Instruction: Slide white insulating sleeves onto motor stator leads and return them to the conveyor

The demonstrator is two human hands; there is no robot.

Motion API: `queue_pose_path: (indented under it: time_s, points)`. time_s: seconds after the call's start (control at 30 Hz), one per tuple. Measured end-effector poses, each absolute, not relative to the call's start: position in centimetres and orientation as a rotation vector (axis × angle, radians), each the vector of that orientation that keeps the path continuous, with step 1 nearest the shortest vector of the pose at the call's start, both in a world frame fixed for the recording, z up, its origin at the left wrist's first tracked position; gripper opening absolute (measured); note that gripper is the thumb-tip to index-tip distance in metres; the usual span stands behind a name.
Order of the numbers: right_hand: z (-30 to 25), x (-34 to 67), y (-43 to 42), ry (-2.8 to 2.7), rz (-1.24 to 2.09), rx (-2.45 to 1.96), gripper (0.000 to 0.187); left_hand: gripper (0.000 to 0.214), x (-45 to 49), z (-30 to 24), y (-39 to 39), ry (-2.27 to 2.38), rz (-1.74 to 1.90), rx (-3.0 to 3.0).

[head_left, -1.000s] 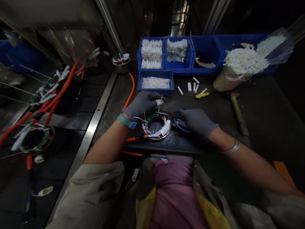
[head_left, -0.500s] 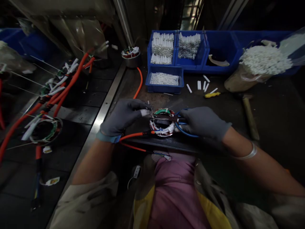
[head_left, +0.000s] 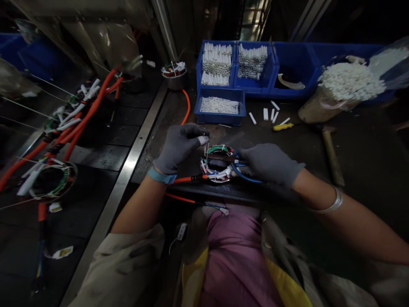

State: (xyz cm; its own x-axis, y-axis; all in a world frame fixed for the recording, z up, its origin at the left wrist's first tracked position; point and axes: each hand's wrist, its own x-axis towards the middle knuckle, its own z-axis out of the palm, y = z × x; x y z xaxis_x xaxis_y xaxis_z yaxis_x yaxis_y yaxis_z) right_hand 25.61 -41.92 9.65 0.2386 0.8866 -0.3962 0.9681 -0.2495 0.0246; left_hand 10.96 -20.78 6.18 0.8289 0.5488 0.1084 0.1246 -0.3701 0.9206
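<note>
Right hand (head_left: 268,164) is gripping blue-handled cutters (head_left: 227,158), which are extending leftward from that grip across the wound ring (head_left: 222,148). Left hand (head_left: 179,146) is hovering past their tip (whether it is pinching the thin white strip (head_left: 208,149), cannot tell).

A hammer (head_left: 332,157) (head shadowed) is laid at three o'clock, a yellow-handled tool (head_left: 283,127) toward two; white tubes (head_left: 217,59) are stacked at twelve.
</note>
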Motion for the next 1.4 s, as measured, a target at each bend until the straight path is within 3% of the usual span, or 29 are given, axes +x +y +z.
queue_pose_path:
  time_s: [0.13,0.23,0.37,0.6,0.8,0.93,1.03,1.13,1.2,1.27,1.4]
  points:
    - [9.1,26.6,-43.4,1.738,-0.444,2.256,0.037,0.033,9.3,7.1,-20.5,0.513,0.463,1.924]
    - [8.5,27.8,-45.2,1.725,-0.382,2.303,0.036,0.053,7.3,8.2,-20.8,0.343,0.097,1.974]
    - [8.1,28.3,-46.3,1.807,-0.237,2.336,0.036,0.032,4.4,8.9,-21.6,0.323,-0.093,2.107]
    - [8.9,27.2,-43.8,1.933,-0.211,2.246,0.026,0.028,1.7,8.3,-21.1,0.499,-0.088,2.023]
    - [9.5,27.6,-42.8,1.931,-0.408,2.184,0.021,0.024,2.4,8.0,-21.4,0.450,-0.097,1.999]
    - [9.2,28.0,-43.9,1.942,-0.654,2.173,0.029,0.023,2.9,9.0,-21.2,0.412,-0.157,2.005]
    - [8.1,29.0,-46.1,1.962,-0.853,2.345,0.039,0.024,5.1,10.1,-20.5,0.410,-0.027,2.098]
    - [5.7,31.3,-48.7,1.892,-0.979,2.644,0.048,0.026,10.9,10.0,-18.9,0.451,0.417,2.216]
    - [3.9,33.2,-50.3,1.686,-0.816,2.771,0.048,0.030,16.4,9.1,-17.4,0.429,0.594,2.253]
    - [2.7,35.0,-51.8,1.442,-0.551,2.780,0.041,0.036,21.5,7.8,-16.0,0.350,0.494,2.333]
    - [3.2,35.7,-53.9,1.388,-0.263,2.782,0.035,0.076,24.2,6.1,-15.1,0.302,0.222,2.442]
